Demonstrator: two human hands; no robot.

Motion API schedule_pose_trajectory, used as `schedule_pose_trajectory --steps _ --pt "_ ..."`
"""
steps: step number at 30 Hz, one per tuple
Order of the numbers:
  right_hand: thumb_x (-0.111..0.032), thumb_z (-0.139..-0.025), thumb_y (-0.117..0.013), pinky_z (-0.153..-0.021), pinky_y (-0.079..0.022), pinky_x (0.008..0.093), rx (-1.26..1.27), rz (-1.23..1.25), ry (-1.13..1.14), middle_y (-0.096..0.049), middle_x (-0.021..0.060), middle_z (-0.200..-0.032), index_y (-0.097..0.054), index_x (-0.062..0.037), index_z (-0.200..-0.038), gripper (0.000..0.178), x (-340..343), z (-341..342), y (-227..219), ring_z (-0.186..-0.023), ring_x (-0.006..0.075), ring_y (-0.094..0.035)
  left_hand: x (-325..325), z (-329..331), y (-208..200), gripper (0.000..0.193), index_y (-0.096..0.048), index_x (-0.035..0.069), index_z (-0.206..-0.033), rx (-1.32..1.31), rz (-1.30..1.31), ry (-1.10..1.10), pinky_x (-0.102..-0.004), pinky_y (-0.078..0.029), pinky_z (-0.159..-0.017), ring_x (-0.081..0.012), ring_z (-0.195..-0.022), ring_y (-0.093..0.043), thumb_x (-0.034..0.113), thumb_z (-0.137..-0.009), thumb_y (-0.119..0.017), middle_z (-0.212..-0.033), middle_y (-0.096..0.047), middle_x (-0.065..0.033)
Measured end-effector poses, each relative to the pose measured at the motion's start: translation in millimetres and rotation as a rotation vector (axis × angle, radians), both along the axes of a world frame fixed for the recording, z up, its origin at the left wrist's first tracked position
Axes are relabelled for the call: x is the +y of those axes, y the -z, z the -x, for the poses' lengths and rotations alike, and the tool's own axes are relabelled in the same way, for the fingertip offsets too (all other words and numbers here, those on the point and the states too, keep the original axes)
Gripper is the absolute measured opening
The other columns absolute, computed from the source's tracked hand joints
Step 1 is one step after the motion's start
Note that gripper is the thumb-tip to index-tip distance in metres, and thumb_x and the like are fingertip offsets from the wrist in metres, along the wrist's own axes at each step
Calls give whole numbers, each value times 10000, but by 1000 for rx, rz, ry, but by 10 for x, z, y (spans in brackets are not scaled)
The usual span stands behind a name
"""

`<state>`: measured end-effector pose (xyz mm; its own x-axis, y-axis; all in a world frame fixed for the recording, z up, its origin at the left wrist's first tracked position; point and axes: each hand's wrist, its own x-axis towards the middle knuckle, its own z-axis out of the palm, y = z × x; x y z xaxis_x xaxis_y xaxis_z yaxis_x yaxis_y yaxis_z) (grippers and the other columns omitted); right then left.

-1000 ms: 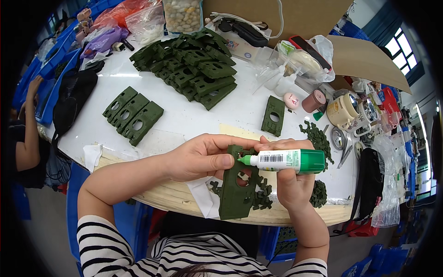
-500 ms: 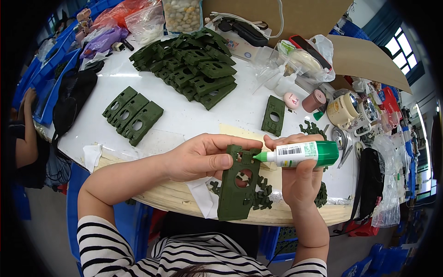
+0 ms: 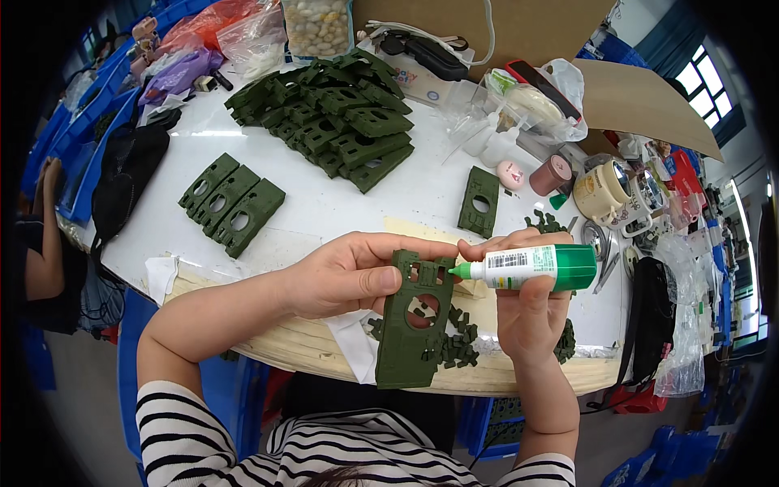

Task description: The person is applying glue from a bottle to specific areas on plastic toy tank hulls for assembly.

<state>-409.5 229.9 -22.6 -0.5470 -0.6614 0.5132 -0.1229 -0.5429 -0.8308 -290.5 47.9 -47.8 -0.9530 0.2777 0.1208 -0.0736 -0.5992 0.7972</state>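
My left hand [image 3: 353, 276] pinches the upper end of a dark green plastic hull piece [image 3: 398, 349], which has a round hole and small square openings. In my right hand [image 3: 527, 316] lies a white glue bottle [image 3: 519, 266] with a green base, held sideways. Its green nozzle points left, at the upper right edge of the hull piece, touching or very near it. Small dark green parts [image 3: 460, 341] lie on the table behind and beside the held piece. Beyond my right hand, a single similar hull piece [image 3: 479, 203] lies flat.
A large heap of green hull pieces [image 3: 341, 122] covers the far middle, and a row of three [image 3: 231, 207] lies at left. A mug [image 3: 600, 191], a pink spool [image 3: 552, 174] and plastic bags [image 3: 527, 101] crowd the right. A black pouch [image 3: 130, 178] hangs at the left edge.
The hull piece has shifted slightly left and turned a little. The nozzle has come off the small block between the openings and now sits at the piece's right edge.
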Motion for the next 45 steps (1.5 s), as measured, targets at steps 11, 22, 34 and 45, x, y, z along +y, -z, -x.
schedule_pose_trajectory --steps 11,22,34,45 --pt "-263 -888 -568 -889 -483 467 5 2 -8 -521 138 -977 -399 -6 -1050 347 7 12 21 -933 258 -593 6 -1 -32 698 -290 -10 -1370 -34 23 -13 -457 -481 -866 -308 -1139 -513 355 -859 -592 -1278 -487 -122" --pt "-325 -890 -555 -882 -479 473 2 1 -23 -533 155 -941 -411 0 -1020 378 4 13 -30 -917 265 -594 6 8 -56 706 -293 -33 -1361 -26 21 -21 -411 -458 -918 -280 -1140 -517 378 -863 -578 -1316 -442 -171" --pt "-288 -884 -572 -899 -467 471 27 17 -45 -531 165 -955 -421 -4 -1010 346 -3 11 4 -936 272 -588 -4 9 3 550 -319 23 -1370 15 -7 -22 -313 -493 -870 -170 -1111 -527 280 -922 -507 -1299 -470 -111" --pt "-309 -889 -562 -900 -466 468 22 4 -25 -536 155 -969 -411 -6 -1035 368 9 14 -13 -927 271 -594 6 12 -38 714 -279 -42 -1364 -22 18 -25 -401 -459 -914 -266 -1143 -515 372 -865 -580 -1320 -432 -173"
